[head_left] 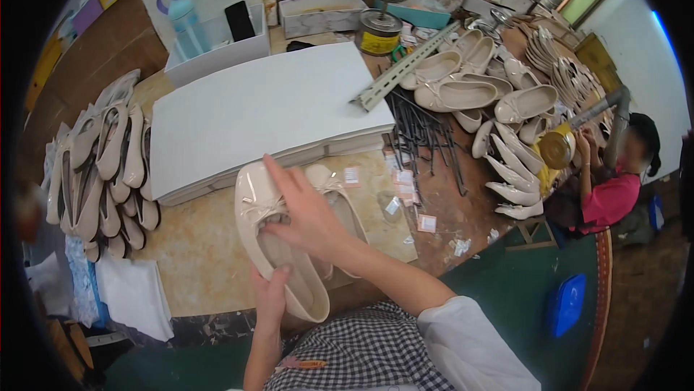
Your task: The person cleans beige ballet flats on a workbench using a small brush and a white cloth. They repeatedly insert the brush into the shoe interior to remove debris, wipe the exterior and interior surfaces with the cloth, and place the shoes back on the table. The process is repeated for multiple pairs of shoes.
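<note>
A beige patent ballet flat (pixel 253 181) with a small bow is held up in front of me, toe pointing away. My left hand (pixel 270 295) grips it by the side toward the heel, thumb over the edge of the opening. My right hand (pixel 311 214) is closed around its front part, fingers on the toe and thumb by the opening near the bow. A second beige flat (pixel 354 228) is just right of the first, partly hidden behind my right hand and forearm; I cannot tell whether the hand touches it.
Stacked white boxes or sheets (pixel 267 102) cover the middle of the table. Stacked flats (pixel 101 167) stand left, above a white cloth (pixel 134 293). Black sticks (pixel 426 127), a metal angle bar (pixel 405 69) and piled flats (pixel 470 91) lie right. A co-worker (pixel 614 188) sits far right.
</note>
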Demonstrator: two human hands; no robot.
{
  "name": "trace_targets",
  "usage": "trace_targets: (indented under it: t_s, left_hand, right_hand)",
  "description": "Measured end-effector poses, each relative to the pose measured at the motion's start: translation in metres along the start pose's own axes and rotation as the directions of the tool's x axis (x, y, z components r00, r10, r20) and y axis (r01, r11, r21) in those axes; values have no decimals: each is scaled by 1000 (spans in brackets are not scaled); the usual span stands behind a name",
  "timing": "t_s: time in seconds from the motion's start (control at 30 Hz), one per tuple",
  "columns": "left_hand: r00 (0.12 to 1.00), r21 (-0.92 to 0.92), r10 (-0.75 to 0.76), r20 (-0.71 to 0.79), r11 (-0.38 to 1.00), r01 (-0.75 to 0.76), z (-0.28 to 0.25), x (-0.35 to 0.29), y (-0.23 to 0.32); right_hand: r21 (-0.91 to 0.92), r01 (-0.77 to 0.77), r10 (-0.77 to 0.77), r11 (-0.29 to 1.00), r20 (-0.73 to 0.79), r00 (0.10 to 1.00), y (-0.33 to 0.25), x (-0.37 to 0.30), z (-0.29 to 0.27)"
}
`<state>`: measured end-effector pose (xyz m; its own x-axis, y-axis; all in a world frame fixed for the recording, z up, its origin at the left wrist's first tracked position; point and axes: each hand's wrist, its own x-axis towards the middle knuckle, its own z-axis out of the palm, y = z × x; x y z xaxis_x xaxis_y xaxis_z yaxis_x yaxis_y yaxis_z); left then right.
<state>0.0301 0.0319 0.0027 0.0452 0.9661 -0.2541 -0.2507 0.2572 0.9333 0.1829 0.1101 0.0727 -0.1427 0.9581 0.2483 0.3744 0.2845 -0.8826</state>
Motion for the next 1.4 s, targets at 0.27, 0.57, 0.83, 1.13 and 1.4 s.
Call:
trace_targets:
  t_s: [0.27,0.57,0.83,1.13,1.4]
  left_hand:
    - [989,-47,-107,100,993,112,33,4,-11]
    - [958,-497,-239,157,819,286,-2,23,-4]
    - [976,-332,-140,-164,940,79,-1,35,16]
    - [983,-210,9,-184,977,-48,-16,37,3]
    - [971,-27,145,-189,988,-153,-11,18,-5]
  right_hand:
    - [141,-392,369,909,166,915,74,-22,-127]
    - [-581,-641,347,502,-544,764,214,-61,-230]
    - [-304,-493,388,815,-345,855,45,-66,-123]
    - [23,-261,248,965,244,938,-34,-23,-13]
    - [-228,91,-83,970,41,996,-40,-23,13]
